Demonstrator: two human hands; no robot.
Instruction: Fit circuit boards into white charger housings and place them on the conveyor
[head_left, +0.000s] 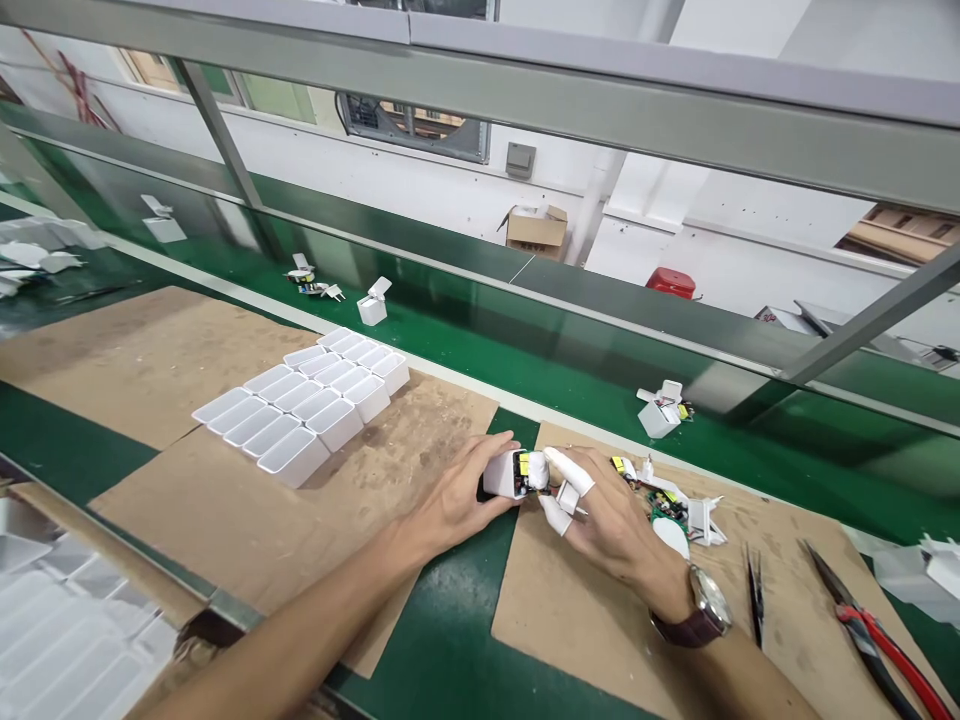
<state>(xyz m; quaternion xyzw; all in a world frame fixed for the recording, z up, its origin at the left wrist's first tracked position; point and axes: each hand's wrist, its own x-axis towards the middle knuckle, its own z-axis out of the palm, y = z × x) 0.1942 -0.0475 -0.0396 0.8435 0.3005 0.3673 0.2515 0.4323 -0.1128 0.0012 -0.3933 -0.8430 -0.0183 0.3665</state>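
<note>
My left hand [456, 495] is closed around a small white plastic case [499, 474], its open end facing right. A circuit board [523, 464] with a yellow-wrapped component sits partly in that open end. My right hand [616, 520], with white finger cots on its thumb and a finger, grips the board's outer end, where a small white plastic piece [568, 497] shows. Part of the board is hidden behind the fingers. Right of my right hand, more circuit boards [664, 505] with white plug pieces [705, 522] lie on the cardboard.
Rows of white cases [292, 452] stand on the left cardboard [420, 440]. Black tweezers [755, 595] and red-handled pliers [874, 630] lie at right. Beyond the pale edge strip, a green belt [480, 340] carries several cases with boards. A metal frame [525, 85] crosses overhead.
</note>
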